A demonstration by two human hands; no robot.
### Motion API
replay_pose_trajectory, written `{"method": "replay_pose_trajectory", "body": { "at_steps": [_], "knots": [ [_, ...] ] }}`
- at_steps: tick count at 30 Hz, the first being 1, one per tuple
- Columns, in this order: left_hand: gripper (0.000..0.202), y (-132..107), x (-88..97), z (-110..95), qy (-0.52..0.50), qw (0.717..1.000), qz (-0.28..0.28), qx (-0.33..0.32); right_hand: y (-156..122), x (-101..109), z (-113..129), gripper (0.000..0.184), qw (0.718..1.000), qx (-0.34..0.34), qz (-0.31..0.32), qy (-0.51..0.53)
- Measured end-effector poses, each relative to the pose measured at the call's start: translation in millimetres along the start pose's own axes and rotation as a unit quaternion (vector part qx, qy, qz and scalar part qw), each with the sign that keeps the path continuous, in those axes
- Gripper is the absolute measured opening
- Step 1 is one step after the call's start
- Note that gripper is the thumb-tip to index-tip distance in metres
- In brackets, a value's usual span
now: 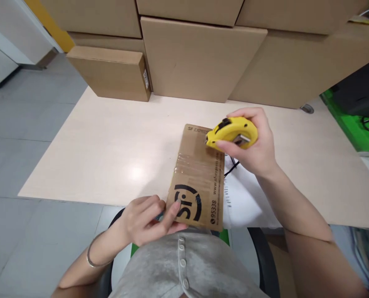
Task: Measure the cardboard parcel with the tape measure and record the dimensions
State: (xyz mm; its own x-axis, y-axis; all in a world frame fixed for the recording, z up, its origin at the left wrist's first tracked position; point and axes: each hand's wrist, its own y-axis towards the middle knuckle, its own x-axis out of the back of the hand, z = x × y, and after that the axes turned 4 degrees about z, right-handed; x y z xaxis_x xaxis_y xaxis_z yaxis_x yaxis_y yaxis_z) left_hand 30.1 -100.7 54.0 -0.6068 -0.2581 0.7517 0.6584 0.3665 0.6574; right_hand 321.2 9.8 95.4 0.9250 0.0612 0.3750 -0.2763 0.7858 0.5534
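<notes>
Head: right fingers (pixel 226 145) grip tape measure (pixel 231 129) over box (pixel 200 178); left fingers (pixel 173 212) pinch box edge.

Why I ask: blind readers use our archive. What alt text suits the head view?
A person's right hand holds a yellow plastic tape measure over the far end of a flat brown cardboard parcel, while the left hand rests on its near end. The parcel lies on a pale wooden table, with plain cardboard boxes stacked behind.

Pale wood table (pixel 110 153): flat cardboard parcel (pixel 200 182) at near edge, white mailer bag (pixel 243 200) touching its right side, small box (pixel 110 72) far-left, big cartons (pixel 200 62) stacked along far edge.
</notes>
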Motion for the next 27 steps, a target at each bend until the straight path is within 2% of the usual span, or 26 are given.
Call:
{"method": "replay_pose_trajectory", "body": {
  "at_steps": [2,3,5,6,7,9,11,13,17,22,25,27],
  "knots": [
    [0.045,5.8,-6.7,7.0,-0.076,0.997,-0.028,-0.006,2.0,-1.6,-19.7,0.051,0.999,-0.035,-0.015,-0.007],
    [0.053,9.5,-12.8,15.1,-0.130,0.989,-0.064,0.013,2.7,-3.4,-26.7,0.051,0.999,-0.048,-0.008,-0.008],
    [0.058,18.2,-29.2,37.5,-0.176,0.970,-0.110,0.126,3.7,-7.3,-33.9,0.052,0.998,-0.066,0.003,-0.006],
    [0.062,22.9,-38.5,50.1,-0.210,0.949,-0.116,0.206,4.0,-8.5,-34.3,0.053,0.998,-0.069,0.003,-0.003],
    [0.069,27.8,-47.7,62.3,-0.259,0.923,-0.107,0.264,4.4,-9.1,-33.2,0.054,0.997,-0.071,0.003,-0.002],
    [0.081,37.1,-64.2,82.4,-0.352,0.883,-0.064,0.305,5.8,-7.8,-28.2,0.057,0.998,-0.068,0.009,-0.004],
    [0.086,45.2,-76.2,94.3,-0.443,0.841,-0.039,0.309,9.9,-5.1,-21.6,0.058,0.998,-0.056,0.037,-0.022],
    [0.086,50.7,-83.8,99.2,-0.497,0.816,-0.034,0.295,17.7,-3.9,-14.5,0.054,0.995,-0.025,0.080,-0.052],
    [0.079,50.8,-92.8,101.5,-0.527,0.805,-0.042,0.269,40.4,-13.4,-0.6,0.045,0.978,0.043,0.172,-0.107],
    [0.077,41.3,-101.7,108.9,-0.531,0.791,-0.057,0.298,59.0,-25.9,7.7,0.038,0.956,0.054,0.252,-0.139],
    [0.069,43.4,-102.0,111.6,-0.520,0.801,-0.067,0.289,56.1,-14.0,6.7,0.038,0.956,0.054,0.259,-0.128],
    [0.054,48.8,-100.0,110.6,-0.536,0.791,-0.075,0.286,47.5,2.7,4.9,0.037,0.960,0.037,0.247,-0.128]
  ]
}}
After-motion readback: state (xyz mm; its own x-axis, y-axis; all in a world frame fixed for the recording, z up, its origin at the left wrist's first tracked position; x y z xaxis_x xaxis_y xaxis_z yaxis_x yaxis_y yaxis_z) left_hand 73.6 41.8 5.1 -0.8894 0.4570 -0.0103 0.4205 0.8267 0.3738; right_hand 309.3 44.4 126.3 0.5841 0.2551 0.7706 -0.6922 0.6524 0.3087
